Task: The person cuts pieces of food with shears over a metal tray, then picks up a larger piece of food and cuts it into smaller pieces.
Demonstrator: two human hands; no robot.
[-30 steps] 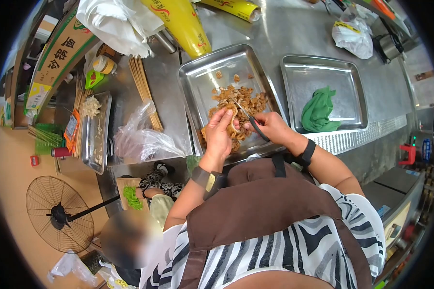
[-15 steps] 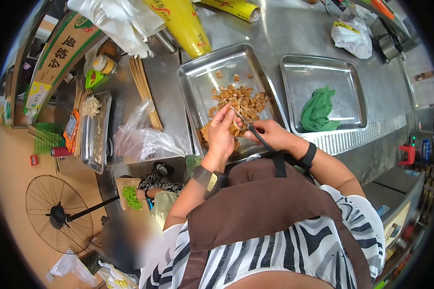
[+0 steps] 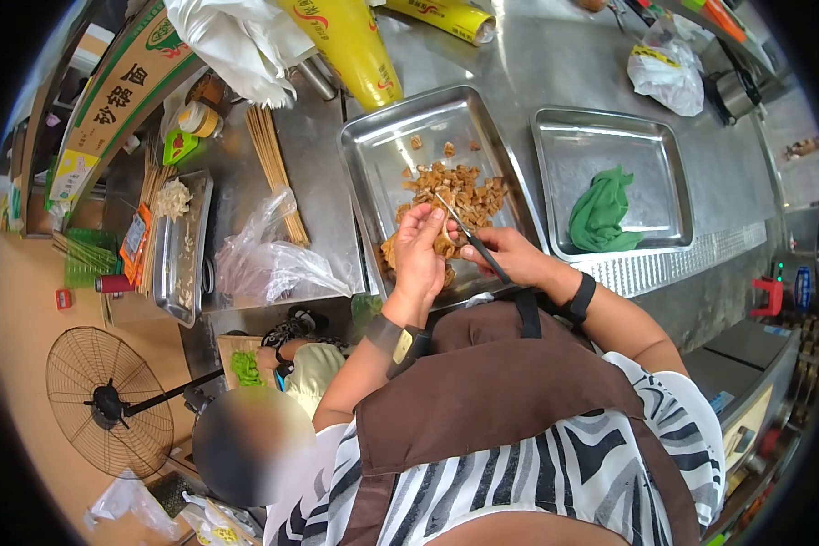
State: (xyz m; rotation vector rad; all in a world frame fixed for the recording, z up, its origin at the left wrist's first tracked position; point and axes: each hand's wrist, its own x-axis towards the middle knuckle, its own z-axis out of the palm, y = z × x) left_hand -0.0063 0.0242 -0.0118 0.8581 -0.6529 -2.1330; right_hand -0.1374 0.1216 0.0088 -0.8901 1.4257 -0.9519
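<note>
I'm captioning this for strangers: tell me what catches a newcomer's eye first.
First, the brown pieces heaped in the central metal tray, where the right hand holds a black-handled cutting tool. Next, the green cloth in the tray beside it; then the wire fan at lower left.

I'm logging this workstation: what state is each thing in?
Left hand: gripping a brown piece
Right hand: gripping scissors
Scissors: held, blade gap unclear
Small chunks: loose in middle tray
Green cloth: crumpled in right tray
Clear bag: crumpled
Skewers: gathered together
Fan: on or off unclear
</note>
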